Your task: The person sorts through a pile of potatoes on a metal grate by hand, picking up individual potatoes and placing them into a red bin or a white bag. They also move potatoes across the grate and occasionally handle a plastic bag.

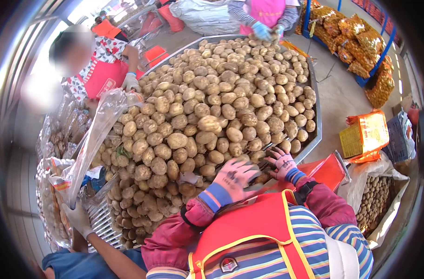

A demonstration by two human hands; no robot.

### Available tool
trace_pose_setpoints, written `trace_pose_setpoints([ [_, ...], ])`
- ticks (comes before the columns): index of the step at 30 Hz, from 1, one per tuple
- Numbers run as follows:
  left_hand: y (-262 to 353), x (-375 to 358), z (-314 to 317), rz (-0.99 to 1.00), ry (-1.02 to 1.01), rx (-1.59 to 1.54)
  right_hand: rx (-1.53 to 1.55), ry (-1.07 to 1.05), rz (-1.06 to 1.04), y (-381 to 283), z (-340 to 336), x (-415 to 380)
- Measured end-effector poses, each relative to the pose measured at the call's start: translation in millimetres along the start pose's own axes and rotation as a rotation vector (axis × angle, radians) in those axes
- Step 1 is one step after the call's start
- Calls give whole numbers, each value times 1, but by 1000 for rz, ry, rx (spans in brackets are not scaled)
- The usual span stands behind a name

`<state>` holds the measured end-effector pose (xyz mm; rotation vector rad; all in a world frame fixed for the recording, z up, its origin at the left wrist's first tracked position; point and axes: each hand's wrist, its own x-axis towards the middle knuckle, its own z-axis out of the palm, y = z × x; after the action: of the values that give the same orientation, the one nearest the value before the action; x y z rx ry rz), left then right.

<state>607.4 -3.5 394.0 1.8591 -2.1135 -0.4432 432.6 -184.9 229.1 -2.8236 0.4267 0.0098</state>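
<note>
A big heap of brown potatoes [207, 102] fills a wide metal-edged table [316, 116]. I wear pink gloves with blue cuffs. My left hand [234, 178] lies over the near side of the heap, its fingers stretched out and slightly blurred. Just to the right, my right hand [282, 163] has its fingers spread on potatoes near the table's edge. No potato is visibly gripped in either hand, though the undersides of both are hidden. A red open-topped piece [321, 171] sits beside my right wrist.
Co-workers in aprons stand at the left [100, 69] and far side [267, 14]. A gloved hand [78, 218] at lower left touches a clear plastic bag [98, 125]. Orange net sacks [356, 35] fill a blue rack. A sack of small potatoes [374, 200] stands at right.
</note>
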Motion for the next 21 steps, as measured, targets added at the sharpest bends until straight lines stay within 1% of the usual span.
trace_pose_setpoints([
  [2, 50, 21, -75, 197, 96, -15, -33, -23, 10, 1, 2, 1],
  [3, 76, 20, -95, 172, 106, -16, 62, 59, -30, 5, 7, 0],
  [4, 102, 17, -108, 325, 259, -19, 64, 46, -54, 1, 3, 1],
  [5, 113, 10, -112, 479, 410, -17, 56, 62, -33, -3, -3, 0],
  [6, 91, -32, -139, 386, 544, 17, 49, 81, -9, -6, -5, 0],
  [7, 54, -91, -154, 216, 671, 32, 32, 84, -6, -3, 1, 0],
  [8, 17, -155, -160, -3, 823, -8, 14, 91, 0, -8, -7, 0],
  [9, -25, -225, -155, -250, 978, -133, 9, 91, -4, -8, -6, 1],
  [10, -75, -308, -147, -468, 1072, -295, 5, 92, -4, -7, -5, 0],
  [11, -122, -382, -136, -640, 1100, -439, 6, 91, -5, -8, -4, 1],
  [12, -161, -437, -117, -807, 1089, -563, 16, 94, -4, -7, -4, 2],
  [13, -188, -478, -110, -925, 1045, -631, 29, 92, -1, -7, -4, 0],
  [14, -201, -499, -113, -974, 950, -649, 30, 86, 5, -8, -3, -2],
  [15, -209, -510, -129, -933, 835, -627, 28, 97, 6, -8, -3, -1],
  [16, -176, -452, -147, -848, 817, -541, 26, 107, 9, -9, -4, -1],
  [17, -112, -334, -161, -661, 786, -418, 24, 117, 8, -9, -4, -1],
  [18, -51, -227, -169, -388, 733, -255, 24, 118, 11, -9, -3, -2],
  [19, 0, -144, -167, -82, 663, -116, 27, 111, 21, -8, -2, -1],
  [20, 45, -82, -152, 191, 610, -56, 29, 108, 30, -8, -2, 0],
  [21, 75, -38, -130, 386, 575, -57, 4, 109, 22, -7, -1, -1],
])
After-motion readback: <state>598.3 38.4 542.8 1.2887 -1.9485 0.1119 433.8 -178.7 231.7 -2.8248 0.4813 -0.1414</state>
